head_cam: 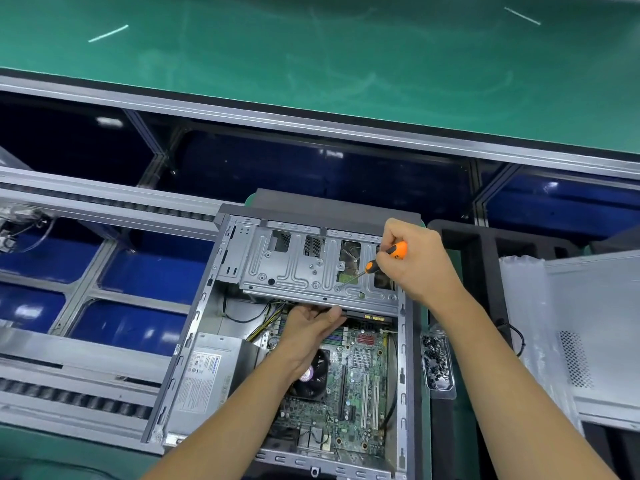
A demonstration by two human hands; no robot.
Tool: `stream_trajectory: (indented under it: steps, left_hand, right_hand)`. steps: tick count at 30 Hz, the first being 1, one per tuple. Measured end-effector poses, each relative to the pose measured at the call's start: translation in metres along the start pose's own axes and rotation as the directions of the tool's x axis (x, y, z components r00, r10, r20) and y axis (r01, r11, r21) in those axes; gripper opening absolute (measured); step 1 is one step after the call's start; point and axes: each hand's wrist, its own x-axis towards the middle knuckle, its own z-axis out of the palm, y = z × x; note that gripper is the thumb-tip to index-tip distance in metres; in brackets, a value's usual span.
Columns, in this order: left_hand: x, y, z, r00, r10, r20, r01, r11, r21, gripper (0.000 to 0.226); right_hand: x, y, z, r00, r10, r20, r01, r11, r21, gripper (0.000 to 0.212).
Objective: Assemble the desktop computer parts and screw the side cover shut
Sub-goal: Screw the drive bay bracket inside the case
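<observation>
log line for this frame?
right hand: grips screwdriver, tip on drive cage | left hand: supports cage edge | side cover: off

Drive cage (294,268) roofs the case's (194,327) far end; motherboard (360,368) lies uncovered.

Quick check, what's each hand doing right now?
Left hand: open, palm up, fingers reaching under the drive cage edge.
Right hand: gripping the orange screwdriver, tip on the cage.
</observation>
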Motion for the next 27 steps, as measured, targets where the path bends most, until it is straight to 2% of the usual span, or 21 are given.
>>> stream_trajectory:
  steps: [14, 18, 20, 24, 27]
  left_hand:
    - [-0.003, 0.004, 0.003, 0.999, -0.023, 0.035, 0.023, 1.0, -0.014, 0.073]
    - [0.0, 0.003, 0.0, 0.997, 0.001, 0.076, 0.0, 1.0, -0.006, 0.064]
    - [0.0, 0.002, 0.0, 0.996, 0.026, 0.09, -0.025, 1.0, -0.013, 0.061]
    - [0.001, 0.0, 0.007, 0.997, 0.076, 0.019, -0.076, 0.997, -0.011, 0.057]
    - [0.001, 0.0, 0.016, 0.991, 0.083, -0.104, -0.072, 0.992, 0.107, 0.066]
  right_hand:
    - [0.008, -0.016, 0.003, 0.994, -0.058, 0.09, 0.07, 0.987, -0.141, 0.022]
    - [0.012, -0.028, 0.003, 0.97, -0.143, 0.196, 0.202, 0.924, -0.326, 0.025]
    - [0.016, -0.036, 0.003, 0.947, -0.18, 0.265, 0.271, 0.891, -0.363, 0.025]
    - [0.025, -0.05, 0.003, 0.9, -0.189, 0.394, 0.345, 0.86, -0.376, 0.024]
    - [0.033, -0.059, 0.003, 0.873, -0.169, 0.457, 0.365, 0.849, -0.383, 0.026]
